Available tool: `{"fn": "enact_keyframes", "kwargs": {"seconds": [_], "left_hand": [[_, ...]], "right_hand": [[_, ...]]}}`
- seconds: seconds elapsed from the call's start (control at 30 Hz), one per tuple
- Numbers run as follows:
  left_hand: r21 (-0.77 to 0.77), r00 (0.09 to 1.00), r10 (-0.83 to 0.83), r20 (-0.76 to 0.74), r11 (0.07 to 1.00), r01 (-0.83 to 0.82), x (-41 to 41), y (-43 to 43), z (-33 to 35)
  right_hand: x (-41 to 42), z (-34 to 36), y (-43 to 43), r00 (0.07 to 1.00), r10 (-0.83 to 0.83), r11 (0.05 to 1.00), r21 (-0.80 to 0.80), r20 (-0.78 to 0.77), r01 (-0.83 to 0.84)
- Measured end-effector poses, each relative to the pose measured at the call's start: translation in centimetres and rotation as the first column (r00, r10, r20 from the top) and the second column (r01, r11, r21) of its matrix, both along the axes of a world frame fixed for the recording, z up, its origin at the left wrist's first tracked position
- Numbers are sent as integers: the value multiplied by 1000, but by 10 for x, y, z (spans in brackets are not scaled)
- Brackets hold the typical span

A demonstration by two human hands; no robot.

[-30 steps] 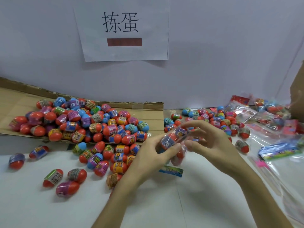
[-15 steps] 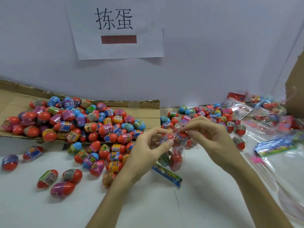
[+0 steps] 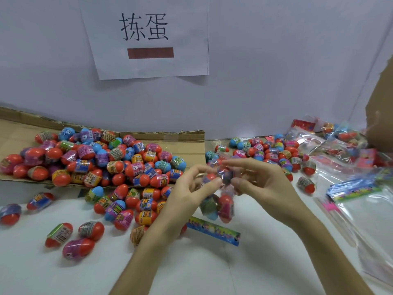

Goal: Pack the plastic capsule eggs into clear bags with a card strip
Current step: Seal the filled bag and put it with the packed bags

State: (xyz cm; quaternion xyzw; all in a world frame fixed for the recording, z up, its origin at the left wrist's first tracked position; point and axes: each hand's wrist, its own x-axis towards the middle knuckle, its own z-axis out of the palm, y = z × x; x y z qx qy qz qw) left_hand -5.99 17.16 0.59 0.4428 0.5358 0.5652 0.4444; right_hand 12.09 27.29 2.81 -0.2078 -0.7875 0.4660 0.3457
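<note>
Clear bag [image 3: 221,202]: held above the white table [image 3: 63,273] at centre, its top gathered between both hands and its lower part hanging free below them. Contents: capsule eggs, among them a blue-ended one [image 3: 209,208] and a red one [image 3: 225,206] side by side; the film is blurred, so the full count cannot be read. Left hand [image 3: 187,194]: thumb and forefinger pinch the bag's top from the left, the other fingers curled loosely. Right hand [image 3: 261,184]: fingers curled over, tips closed on the same top from the right. Card strip [image 3: 213,231]: one, multicoloured, lying flat on the table just below the bag, outside it. Main egg heap [image 3: 102,158]: mostly red halves with printed bands, piled on a flattened cardboard sheet [image 3: 182,143] at left and spilling onto the table. Loose eggs [image 3: 74,237]: a few apart at the near left. Second egg heap [image 3: 270,152]: behind the right hand. Filled bags [image 3: 340,141]: at the far right by the wall. Spare card strips [image 3: 353,189]: a stack at right, resting on empty clear bags [image 3: 370,220]. Paper sign [image 3: 148,37]: on the wall, two characters above a brown bar.
</note>
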Motion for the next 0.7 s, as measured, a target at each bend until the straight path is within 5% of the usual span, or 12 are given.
{"fn": "enact_keyframes", "kwargs": {"seconds": [0.47,0.7], "left_hand": [[43,996,36,77,998,-40,3,0,4],[94,999,35,-18,995,-33,5,-2,3]], "right_hand": [[0,8,-4,913,-257,958,37,-317,283],[-2,1,-6,990,-128,938,333,64,99]]}}
